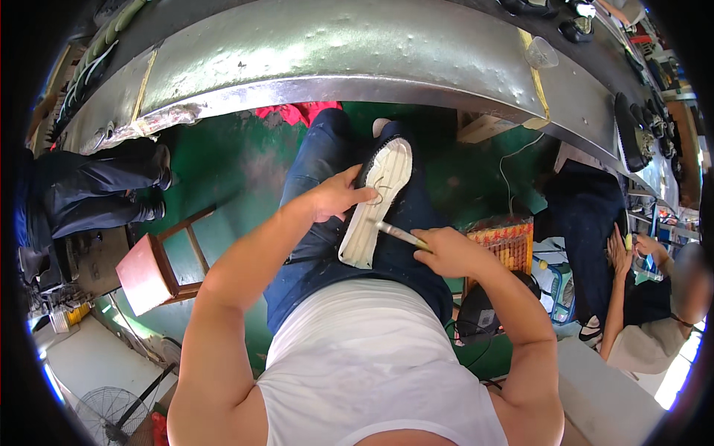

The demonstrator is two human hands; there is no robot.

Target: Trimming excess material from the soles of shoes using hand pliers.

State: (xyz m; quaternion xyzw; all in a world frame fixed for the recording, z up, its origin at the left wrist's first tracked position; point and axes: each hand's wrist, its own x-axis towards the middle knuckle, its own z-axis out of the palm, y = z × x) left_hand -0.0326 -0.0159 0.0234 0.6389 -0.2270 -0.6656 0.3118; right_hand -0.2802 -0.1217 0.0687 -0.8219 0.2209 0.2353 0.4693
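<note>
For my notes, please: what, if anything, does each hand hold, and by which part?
Left hand: the white-soled shoe, by its side near mid-length. Right hand: a brush-like tool, by the end away from the shoe.

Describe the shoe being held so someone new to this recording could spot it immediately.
Below the long silver metal bench is the person's lap in dark blue trousers. Over it, the left hand holds a dark shoe with a white, lengthwise-grooved sole. Unlike the black shoes at the bench's right end, it shows its white sole to the camera.
</note>
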